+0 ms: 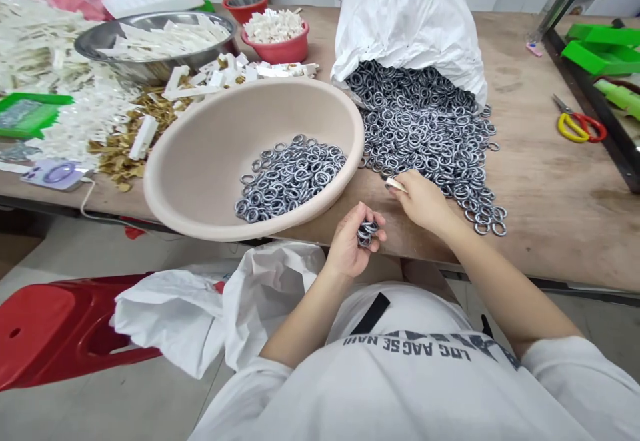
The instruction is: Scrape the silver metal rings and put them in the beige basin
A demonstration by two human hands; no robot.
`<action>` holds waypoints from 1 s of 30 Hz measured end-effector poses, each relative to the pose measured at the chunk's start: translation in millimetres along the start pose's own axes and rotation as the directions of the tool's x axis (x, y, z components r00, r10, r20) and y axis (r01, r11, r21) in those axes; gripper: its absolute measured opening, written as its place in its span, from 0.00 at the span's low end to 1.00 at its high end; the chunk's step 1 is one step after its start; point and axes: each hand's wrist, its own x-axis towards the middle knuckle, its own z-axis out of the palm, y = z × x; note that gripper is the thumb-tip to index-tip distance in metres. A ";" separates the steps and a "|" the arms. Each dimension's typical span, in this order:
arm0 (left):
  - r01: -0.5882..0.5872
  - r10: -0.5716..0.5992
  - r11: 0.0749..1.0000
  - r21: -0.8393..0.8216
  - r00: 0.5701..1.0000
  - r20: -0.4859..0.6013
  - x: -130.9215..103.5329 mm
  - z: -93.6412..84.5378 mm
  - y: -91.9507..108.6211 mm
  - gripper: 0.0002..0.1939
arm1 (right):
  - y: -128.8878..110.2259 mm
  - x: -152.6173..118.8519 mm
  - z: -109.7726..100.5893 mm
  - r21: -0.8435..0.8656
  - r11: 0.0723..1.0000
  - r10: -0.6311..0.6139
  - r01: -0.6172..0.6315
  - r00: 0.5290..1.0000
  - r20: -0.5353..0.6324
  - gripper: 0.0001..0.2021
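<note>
My left hand, just past the table's front edge, is curled around several dark grey rings. To its right, my right hand pinches a small off-white stick-like tool with a dark tip, close to the loose ring pile. That pile spills from a white sack lying on the table. A large beige basin stands left of my hands, with more grey rings gathered in its lower right part.
Scissors and green trays are at the right. Behind the basin stand a steel bowl and a red bowl of white pieces. A red stool and white bag are below the table.
</note>
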 end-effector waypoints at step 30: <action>0.109 -0.126 0.985 0.135 0.984 0.126 13.4 57.3 -41.5 0.19 | 13.3 -82.5 -3.7 0.698 0.715 0.212 0.039 0.939 -0.270 0.11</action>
